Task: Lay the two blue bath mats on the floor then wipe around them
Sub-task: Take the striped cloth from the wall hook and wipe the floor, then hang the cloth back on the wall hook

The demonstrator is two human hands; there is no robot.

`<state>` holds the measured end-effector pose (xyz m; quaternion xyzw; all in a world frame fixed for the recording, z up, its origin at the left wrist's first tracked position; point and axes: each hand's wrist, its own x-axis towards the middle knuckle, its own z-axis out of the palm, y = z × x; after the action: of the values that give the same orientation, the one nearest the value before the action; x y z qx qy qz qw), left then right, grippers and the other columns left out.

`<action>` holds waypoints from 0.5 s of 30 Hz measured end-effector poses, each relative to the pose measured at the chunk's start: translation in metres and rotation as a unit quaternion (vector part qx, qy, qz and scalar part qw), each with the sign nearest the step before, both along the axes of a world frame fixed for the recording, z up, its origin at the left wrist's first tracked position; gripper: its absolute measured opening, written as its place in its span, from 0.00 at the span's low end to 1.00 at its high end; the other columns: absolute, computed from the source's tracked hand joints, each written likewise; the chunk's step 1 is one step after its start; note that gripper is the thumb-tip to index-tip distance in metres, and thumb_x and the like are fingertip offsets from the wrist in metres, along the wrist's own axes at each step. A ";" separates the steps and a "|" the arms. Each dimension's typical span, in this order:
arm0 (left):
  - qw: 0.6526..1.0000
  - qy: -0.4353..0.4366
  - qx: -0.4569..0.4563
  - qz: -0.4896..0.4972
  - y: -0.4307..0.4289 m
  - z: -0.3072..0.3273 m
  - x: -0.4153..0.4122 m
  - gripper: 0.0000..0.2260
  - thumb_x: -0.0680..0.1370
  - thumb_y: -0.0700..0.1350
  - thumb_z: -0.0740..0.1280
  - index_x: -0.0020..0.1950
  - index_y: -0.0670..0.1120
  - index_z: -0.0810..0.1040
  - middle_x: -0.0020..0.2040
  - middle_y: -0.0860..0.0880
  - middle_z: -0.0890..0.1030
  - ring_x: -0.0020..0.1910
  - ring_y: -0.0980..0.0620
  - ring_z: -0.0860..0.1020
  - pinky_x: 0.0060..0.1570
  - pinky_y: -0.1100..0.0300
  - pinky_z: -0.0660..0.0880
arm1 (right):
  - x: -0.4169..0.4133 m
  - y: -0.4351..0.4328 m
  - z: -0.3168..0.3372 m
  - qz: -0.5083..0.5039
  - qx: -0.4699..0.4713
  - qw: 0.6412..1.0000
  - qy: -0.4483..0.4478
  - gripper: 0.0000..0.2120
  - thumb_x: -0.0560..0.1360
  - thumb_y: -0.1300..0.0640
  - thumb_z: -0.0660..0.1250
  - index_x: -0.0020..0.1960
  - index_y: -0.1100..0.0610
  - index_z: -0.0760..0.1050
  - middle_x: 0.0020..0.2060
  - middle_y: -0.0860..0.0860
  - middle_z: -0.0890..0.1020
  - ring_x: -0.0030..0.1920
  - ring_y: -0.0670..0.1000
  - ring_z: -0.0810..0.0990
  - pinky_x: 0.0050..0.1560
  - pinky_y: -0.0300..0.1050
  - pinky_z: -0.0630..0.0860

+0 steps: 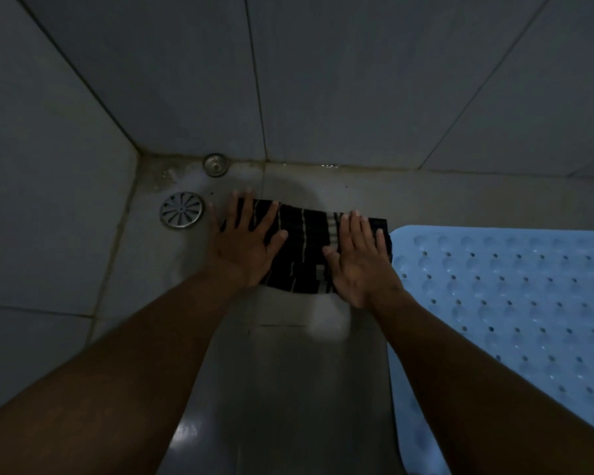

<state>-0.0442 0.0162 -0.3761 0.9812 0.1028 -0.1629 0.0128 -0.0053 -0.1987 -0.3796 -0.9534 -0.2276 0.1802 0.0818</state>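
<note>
So the one blue bath mat (515, 303) you can see lies flat on the floor (288, 371) along the right side, bumpy and dotted with little holes, running from mid-frame down toward the near right corner. Only one mat shows here; its right part runs off the edge of the shot.

Just left of its far corner sits the cloth (309, 248), a dark folded rag with thin pale stripes, flat on the wet-looking grey floor. Its right edge sits right up against the mat's rounded corner, maybe just touching, hard to tell in this light.

Your left hand (246, 243) is pressed palm-down on the left end of the cloth, fingers spread wide, a couple of fingertips reaching past the far edge onto bare floor. Your right hand (359, 255) is flat on the right end, fingers straighter and closer together, pointing toward the far wall. Neither one is gripping anything, both are just open palms pushing down on the rag.

Left of your left hand there's a round metal floor drain (181, 210) with slotted spokes, and a smaller round metal fitting (215, 164) sits farther back by the wall (323, 80). Grey tiled walls meet in the far left corner, with grubby grout along the base.
</note>
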 end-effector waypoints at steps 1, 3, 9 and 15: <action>1.000 -0.008 0.011 -0.008 0.001 0.001 0.008 0.27 0.81 0.63 0.38 0.80 0.60 0.38 0.81 0.45 0.36 0.79 0.42 0.33 0.73 0.34 0.34 | 0.007 0.001 0.000 -0.006 0.003 1.000 0.008 0.31 0.84 0.44 0.40 0.80 0.59 0.37 0.80 0.56 0.40 0.79 0.53 0.37 0.77 0.52 0.35; 0.998 -0.024 0.040 -0.030 0.003 0.005 0.022 0.25 0.83 0.59 0.40 0.81 0.58 0.43 0.82 0.44 0.41 0.79 0.40 0.38 0.74 0.34 0.36 | 0.023 0.002 0.001 -0.011 0.009 1.000 0.021 0.30 0.84 0.46 0.43 0.80 0.59 0.37 0.80 0.56 0.40 0.79 0.53 0.37 0.77 0.53 0.35; 0.992 -0.097 0.055 -0.055 0.000 0.018 0.055 0.25 0.76 0.50 0.64 0.74 0.51 0.70 0.71 0.41 0.73 0.73 0.37 0.63 0.71 0.37 0.56 | 0.074 -0.005 0.009 0.033 0.067 0.996 0.039 0.28 0.79 0.58 0.63 0.75 0.64 0.61 0.73 0.62 0.66 0.73 0.62 0.63 0.74 0.47 0.57; 0.989 -0.128 0.065 -0.036 0.001 0.037 0.067 0.13 0.72 0.47 0.67 0.55 0.50 0.84 0.55 0.43 0.80 0.60 0.39 0.71 0.60 0.44 0.63 | 0.088 -0.005 0.030 -0.019 -0.030 0.996 -0.082 0.12 0.74 0.54 0.67 0.58 0.53 0.77 0.58 0.55 0.72 0.61 0.59 0.65 0.58 0.53 0.63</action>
<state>0.0232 0.0168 -0.3386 0.9957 0.0756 -0.0295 -0.0440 0.0824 -0.2035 -0.3491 -0.9712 -0.2095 0.1067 0.0381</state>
